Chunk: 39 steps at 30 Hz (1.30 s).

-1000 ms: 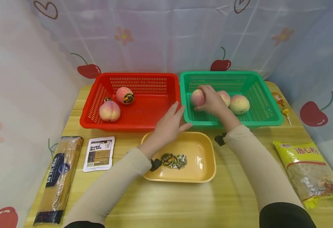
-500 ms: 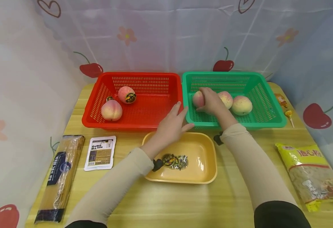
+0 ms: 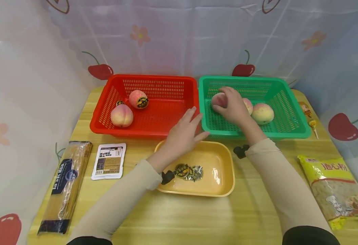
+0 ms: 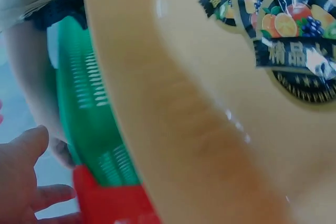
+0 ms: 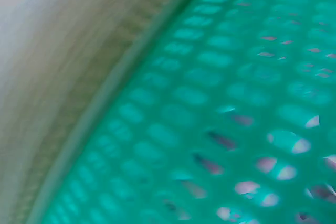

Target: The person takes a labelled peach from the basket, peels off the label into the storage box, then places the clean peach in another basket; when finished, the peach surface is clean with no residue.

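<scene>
Two forearms in beige cloth sleeves [image 3: 122,200], angled inward from the lower corners and stretched forward over a pale wooden table [image 3: 209,221]. Beneath the left wrist, a shallow rounded tan plastic tray [image 3: 209,153], with black-and-gold fruit-printed stickers [image 3: 189,172] on its floor. Left hand [image 3: 181,134] above the tray's far rim, fingers straight and spread, thumb well apart; fingertips right by the front corner of a red perforated plastic basket [image 3: 163,114], contact impossible to tell.

Right arm reaching farther, over the near rim of a green perforated plastic basket [image 3: 284,102], just beside the red one. Right hand [image 3: 236,106] down in the green basket, thumb and fingers curled around a round pink peach [image 3: 218,99] at the left end. Beside it, a speckled pink-and-cream peach [image 3: 248,104], partly hidden by the hand, then a paler yellow-pink peach [image 3: 262,114]. In the red basket's left half, a cream-and-pink peach [image 3: 122,116] and, slightly behind, a deeper pink peach [image 3: 137,98] with a black-and-gold label. Farthest back, a whitish curtain [image 3: 179,44] printed with red cherries and pink flowers.
</scene>
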Available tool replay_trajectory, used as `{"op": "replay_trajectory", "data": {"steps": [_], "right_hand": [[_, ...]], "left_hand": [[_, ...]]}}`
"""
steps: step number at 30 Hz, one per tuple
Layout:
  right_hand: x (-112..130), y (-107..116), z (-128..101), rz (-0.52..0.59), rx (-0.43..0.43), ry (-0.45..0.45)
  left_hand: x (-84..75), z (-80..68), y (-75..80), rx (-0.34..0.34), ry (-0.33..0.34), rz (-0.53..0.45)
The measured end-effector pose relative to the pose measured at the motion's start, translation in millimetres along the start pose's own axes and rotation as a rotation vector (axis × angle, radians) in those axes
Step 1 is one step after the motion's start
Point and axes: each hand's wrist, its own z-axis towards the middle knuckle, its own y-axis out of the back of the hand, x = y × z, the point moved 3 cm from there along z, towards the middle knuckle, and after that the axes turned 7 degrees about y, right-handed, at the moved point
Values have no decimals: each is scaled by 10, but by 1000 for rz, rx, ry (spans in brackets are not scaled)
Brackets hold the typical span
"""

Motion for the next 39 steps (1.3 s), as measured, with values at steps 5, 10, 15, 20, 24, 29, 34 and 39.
{"op": "replay_trajectory", "data": {"steps": [5, 10, 15, 20, 24, 29, 34, 39], "right_hand": [[238, 47, -23, 81, -39, 67], [587, -4, -15, 91, -13, 130], [1000, -151, 66, 72, 91, 180], [1356, -313, 195, 60, 196, 234], [1603, -420, 322, 40, 280, 255], [1845, -485, 507, 6, 372, 283], [2017, -545, 709, -28, 437, 321], [2093, -665, 903, -32, 468, 346]], "left_hand": [[249, -230, 256, -29, 36, -31], [715, -478, 575, -85, 128, -42], [1298, -665, 864, -143, 257, -82], [1785, -770, 1031, -172, 364, -92], [2021, -798, 1061, -155, 411, -125], [2127, -756, 1043, -148, 393, -181], [2159, -738, 1014, -153, 354, -244], [2167, -755, 1003, -152, 363, -253]]}}
